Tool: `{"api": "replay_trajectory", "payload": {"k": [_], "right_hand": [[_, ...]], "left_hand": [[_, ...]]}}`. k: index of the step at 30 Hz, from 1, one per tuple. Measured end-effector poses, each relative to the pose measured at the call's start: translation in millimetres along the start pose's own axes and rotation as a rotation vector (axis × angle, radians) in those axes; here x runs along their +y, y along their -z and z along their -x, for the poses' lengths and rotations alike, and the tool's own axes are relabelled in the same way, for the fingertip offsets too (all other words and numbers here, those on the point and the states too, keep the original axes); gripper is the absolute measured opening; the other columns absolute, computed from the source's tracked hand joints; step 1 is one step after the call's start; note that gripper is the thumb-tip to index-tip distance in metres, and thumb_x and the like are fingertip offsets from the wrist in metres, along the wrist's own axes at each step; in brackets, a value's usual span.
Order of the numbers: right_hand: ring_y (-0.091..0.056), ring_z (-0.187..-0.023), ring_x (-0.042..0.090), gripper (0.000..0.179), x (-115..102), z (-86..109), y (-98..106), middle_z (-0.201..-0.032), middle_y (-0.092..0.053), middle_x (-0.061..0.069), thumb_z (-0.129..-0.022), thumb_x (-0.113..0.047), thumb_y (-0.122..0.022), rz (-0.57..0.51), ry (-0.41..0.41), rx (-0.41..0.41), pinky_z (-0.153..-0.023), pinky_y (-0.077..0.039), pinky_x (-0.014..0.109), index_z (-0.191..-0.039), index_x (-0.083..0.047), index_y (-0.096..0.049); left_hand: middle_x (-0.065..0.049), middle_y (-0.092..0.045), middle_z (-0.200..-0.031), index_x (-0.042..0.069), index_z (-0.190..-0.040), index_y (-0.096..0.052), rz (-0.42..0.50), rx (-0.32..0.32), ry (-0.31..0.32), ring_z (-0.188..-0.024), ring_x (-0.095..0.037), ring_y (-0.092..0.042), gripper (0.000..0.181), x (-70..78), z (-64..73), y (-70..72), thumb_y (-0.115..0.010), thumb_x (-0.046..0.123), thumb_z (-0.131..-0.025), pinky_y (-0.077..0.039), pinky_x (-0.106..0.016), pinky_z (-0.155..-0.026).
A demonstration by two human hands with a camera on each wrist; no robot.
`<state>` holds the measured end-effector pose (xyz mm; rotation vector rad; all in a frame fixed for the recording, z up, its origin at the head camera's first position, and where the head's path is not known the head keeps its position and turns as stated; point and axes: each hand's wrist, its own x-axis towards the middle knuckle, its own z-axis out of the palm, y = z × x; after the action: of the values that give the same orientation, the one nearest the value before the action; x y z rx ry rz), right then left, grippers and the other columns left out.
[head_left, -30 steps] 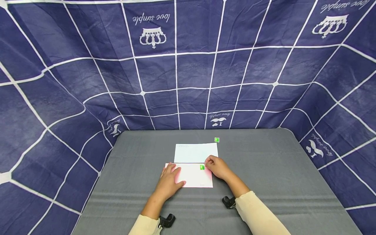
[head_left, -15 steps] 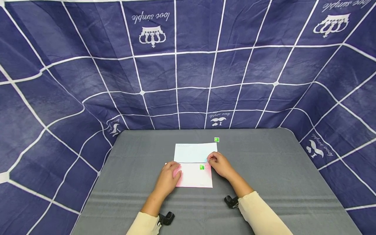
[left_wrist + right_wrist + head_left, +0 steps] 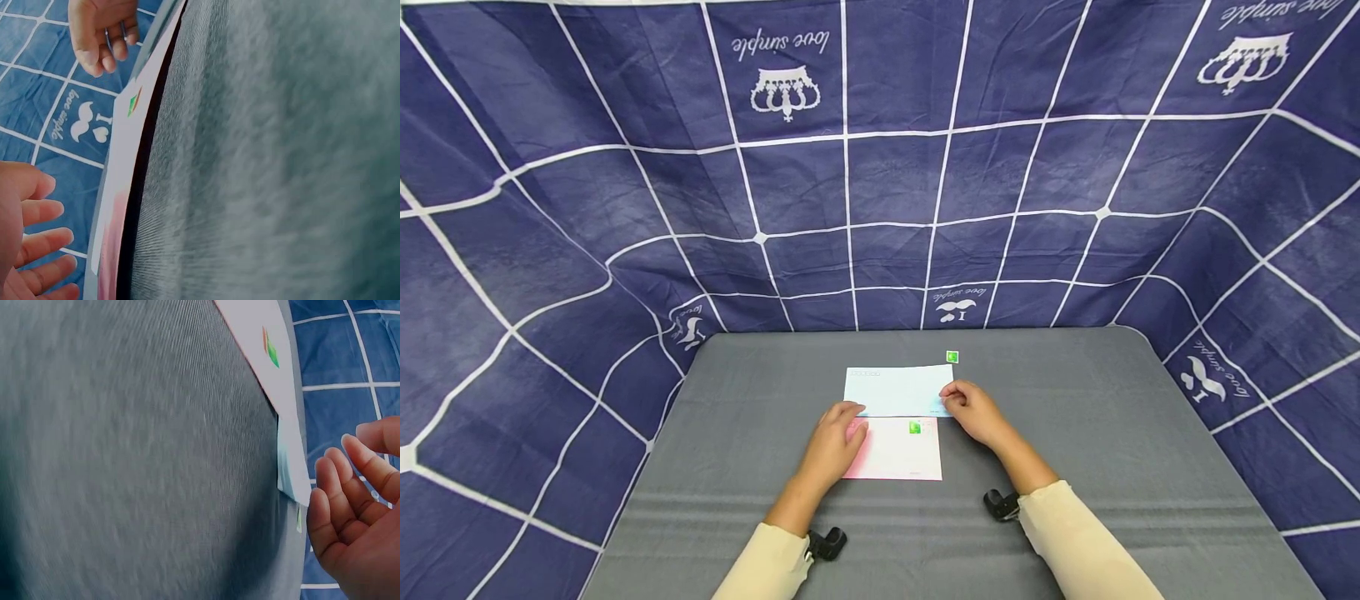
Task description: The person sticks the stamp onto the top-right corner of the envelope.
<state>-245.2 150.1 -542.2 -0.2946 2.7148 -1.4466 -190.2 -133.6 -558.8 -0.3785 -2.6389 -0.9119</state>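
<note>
A pink-tinted envelope (image 3: 895, 458) with a green stamp (image 3: 914, 427) near its upper right corner lies on the table. Right behind it lies a blue-tinted envelope (image 3: 895, 392), the two edges meeting. My left hand (image 3: 832, 446) hovers over the left end of the pink envelope, covering its corner, fingers spread in the left wrist view. At the right end of the blue envelope my right hand (image 3: 976, 414) hangs with loosely bent fingers, nothing between them in the right wrist view. A second green stamp (image 3: 952, 357) lies just beyond the blue envelope's far right corner.
The table has a grey cloth (image 3: 1075, 467) with a few creases near the front. A blue curtain (image 3: 895, 183) with white lines stands behind and along both sides. Black wrist cameras (image 3: 827, 544) sit on both forearms.
My right hand has moved right and slightly away, off the stamped corner of the pink envelope to the blue envelope's right end. The left hand has slid slightly towards the back.
</note>
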Motion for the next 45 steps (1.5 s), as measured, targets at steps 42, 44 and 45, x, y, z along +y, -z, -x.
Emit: {"api": "replay_trajectory", "payload": {"k": [42, 44, 45], "right_hand": [[-0.062, -0.108, 0.034, 0.033, 36.1, -63.8, 22.4, -0.119, -0.063, 0.023, -0.098, -0.01, -0.058, 0.118, -0.071, 0.118, -0.096, -0.049, 0.045, -0.127, 0.005, -0.061], [-0.063, -0.105, 0.033, 0.032, 37.0, -68.1, 22.7, -0.115, -0.064, 0.023, -0.097, -0.01, -0.058, 0.117, -0.079, 0.135, -0.093, -0.049, 0.042, -0.125, 0.006, -0.062], [-0.063, -0.103, 0.032, 0.031, 37.3, -70.1, 22.9, -0.114, -0.065, 0.022, -0.097, -0.01, -0.058, 0.114, -0.089, 0.142, -0.091, -0.049, 0.04, -0.124, 0.005, -0.063]], "left_hand": [[-0.015, -0.047, -0.156, 0.005, -0.143, -0.057, -0.07, -0.337, 0.019, -0.152, -0.037, -0.033, 0.049, -17.5, -52.7, -8.2, -0.061, 0.029, -0.1, -0.028, -0.051, -0.124], [-0.016, -0.048, -0.155, 0.005, -0.142, -0.058, -0.074, -0.339, 0.015, -0.151, -0.038, -0.033, 0.048, -18.9, -54.6, -8.9, -0.061, 0.028, -0.1, -0.028, -0.052, -0.124], [-0.016, -0.047, -0.156, 0.006, -0.142, -0.058, -0.076, -0.342, 0.017, -0.151, -0.037, -0.033, 0.048, -19.4, -55.5, -9.2, -0.061, 0.028, -0.1, -0.028, -0.051, -0.124]]}}
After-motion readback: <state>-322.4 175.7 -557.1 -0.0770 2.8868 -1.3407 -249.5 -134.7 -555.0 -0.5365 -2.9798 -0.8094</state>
